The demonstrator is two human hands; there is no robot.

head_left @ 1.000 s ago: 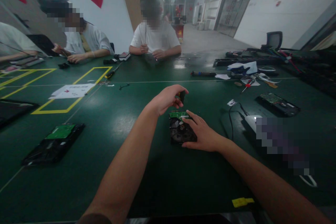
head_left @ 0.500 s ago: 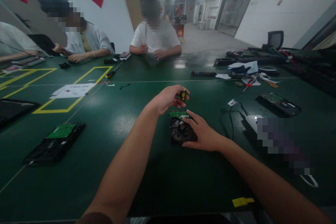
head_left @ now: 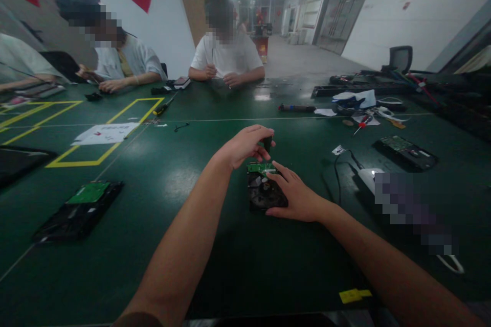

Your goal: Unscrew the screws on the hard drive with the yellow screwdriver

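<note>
In the middle of the table lies a hard drive (head_left: 264, 191), its green circuit board facing up along the far edge. My left hand (head_left: 251, 144) is closed around the dark handle of a screwdriver (head_left: 268, 142), held upright over the board end of the drive. The screwdriver's shaft and tip are hidden or too thin to make out. From the right, my right hand (head_left: 295, 191) grips the drive, thumb along its near edge and fingers reaching over the board.
Other hard drives lie at left (head_left: 79, 209) and right (head_left: 406, 152). A blurred-out device with a cable (head_left: 338, 179) is on the right. Beyond are a red screwdriver (head_left: 363, 122), a yellow-black screwdriver (head_left: 163, 107) and a paper sheet (head_left: 103, 134). Co-workers sit across the table.
The screwdriver handle has turned in my left fingers, so its yellow marking no longer shows. My right hand stays on the drive.
</note>
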